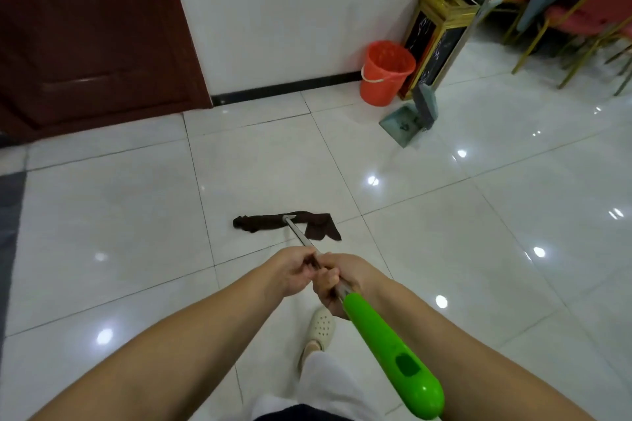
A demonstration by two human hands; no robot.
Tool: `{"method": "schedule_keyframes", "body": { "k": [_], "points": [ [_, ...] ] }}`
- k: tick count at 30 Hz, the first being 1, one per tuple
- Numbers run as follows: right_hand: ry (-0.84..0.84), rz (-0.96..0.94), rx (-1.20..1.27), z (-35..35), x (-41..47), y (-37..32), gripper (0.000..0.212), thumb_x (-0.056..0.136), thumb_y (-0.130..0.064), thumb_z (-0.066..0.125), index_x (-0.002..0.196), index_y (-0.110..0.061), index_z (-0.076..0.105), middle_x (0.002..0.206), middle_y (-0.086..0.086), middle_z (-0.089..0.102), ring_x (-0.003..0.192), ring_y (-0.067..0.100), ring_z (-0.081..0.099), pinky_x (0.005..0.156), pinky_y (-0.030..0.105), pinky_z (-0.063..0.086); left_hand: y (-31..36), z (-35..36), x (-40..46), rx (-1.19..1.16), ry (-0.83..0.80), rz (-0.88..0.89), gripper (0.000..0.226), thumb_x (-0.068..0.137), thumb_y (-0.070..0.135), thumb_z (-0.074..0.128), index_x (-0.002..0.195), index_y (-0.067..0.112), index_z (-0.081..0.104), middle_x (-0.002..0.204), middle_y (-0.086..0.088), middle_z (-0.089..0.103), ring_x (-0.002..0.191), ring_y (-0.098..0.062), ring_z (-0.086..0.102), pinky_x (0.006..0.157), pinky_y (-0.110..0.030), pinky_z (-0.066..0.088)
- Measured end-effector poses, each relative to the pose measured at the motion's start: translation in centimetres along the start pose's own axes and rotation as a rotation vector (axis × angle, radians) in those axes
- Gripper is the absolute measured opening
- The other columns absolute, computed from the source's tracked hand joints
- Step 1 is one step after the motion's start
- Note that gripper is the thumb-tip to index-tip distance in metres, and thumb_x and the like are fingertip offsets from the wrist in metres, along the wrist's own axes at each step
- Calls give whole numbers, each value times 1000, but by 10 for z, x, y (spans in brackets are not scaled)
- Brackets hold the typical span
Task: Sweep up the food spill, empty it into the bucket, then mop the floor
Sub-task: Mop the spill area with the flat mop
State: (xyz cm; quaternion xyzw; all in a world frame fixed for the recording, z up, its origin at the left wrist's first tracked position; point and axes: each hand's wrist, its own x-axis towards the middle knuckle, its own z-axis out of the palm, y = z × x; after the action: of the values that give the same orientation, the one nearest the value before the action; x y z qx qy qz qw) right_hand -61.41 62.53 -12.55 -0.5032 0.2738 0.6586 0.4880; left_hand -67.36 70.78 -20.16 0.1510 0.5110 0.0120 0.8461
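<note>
A mop with a silver pole (301,236) and a bright green handle end (393,352) runs from my hands down to the floor. Its dark brown cloth head (253,223) lies flat on the white tiles ahead of me. My left hand (294,272) grips the pole further down, and my right hand (333,280) grips it just above the green handle. An orange bucket (384,73) stands against the white wall at the back right. A grey-green dustpan (402,125) with its brush (425,106) stands on the floor just in front of the bucket.
A gold and black bin (441,34) stands right of the bucket. Red chairs with gold legs (574,20) and a draped table fill the far right. A dark red door (89,34) is at the back left. My foot in a white clog (319,326) is below my hands.
</note>
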Motion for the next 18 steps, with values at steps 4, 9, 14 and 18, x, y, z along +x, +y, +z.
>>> {"method": "schedule_keyframes", "body": {
  "k": [4, 9, 14, 18],
  "points": [
    [9, 4, -46, 14, 12, -72, 25, 99, -10, 47, 74, -7, 46, 37, 3, 40, 20, 5, 31, 25, 7, 28, 48, 45, 28, 41, 51, 17, 29, 99, 0, 32, 77, -6, 49, 76, -15, 52, 61, -18, 50, 31, -17, 44],
    [4, 49, -85, 38, 29, -158, 29, 98, -9, 47, 69, -6, 45, 38, 3, 39, 19, 6, 31, 25, 6, 28, 106, 88, 64, -13, 86, 96, 31, 99, 1, 37, 70, -1, 47, 68, -12, 45, 57, -17, 48, 34, -15, 46],
    [-10, 75, -105, 78, 44, -226, 29, 97, -8, 47, 69, -4, 46, 36, 3, 38, 17, 6, 31, 25, 6, 28, 168, 110, 93, -88, 62, 128, 28, 98, 1, 40, 73, -3, 50, 72, -14, 50, 55, -17, 57, 42, -17, 50],
    [-23, 69, -134, 115, 60, -277, 29, 97, -7, 47, 68, -5, 45, 39, 3, 39, 19, 6, 32, 26, 6, 28, 228, 120, 121, -131, 62, 130, 25, 99, 3, 41, 77, -4, 51, 75, -16, 53, 62, -20, 57, 43, -19, 53]
  ]
}}
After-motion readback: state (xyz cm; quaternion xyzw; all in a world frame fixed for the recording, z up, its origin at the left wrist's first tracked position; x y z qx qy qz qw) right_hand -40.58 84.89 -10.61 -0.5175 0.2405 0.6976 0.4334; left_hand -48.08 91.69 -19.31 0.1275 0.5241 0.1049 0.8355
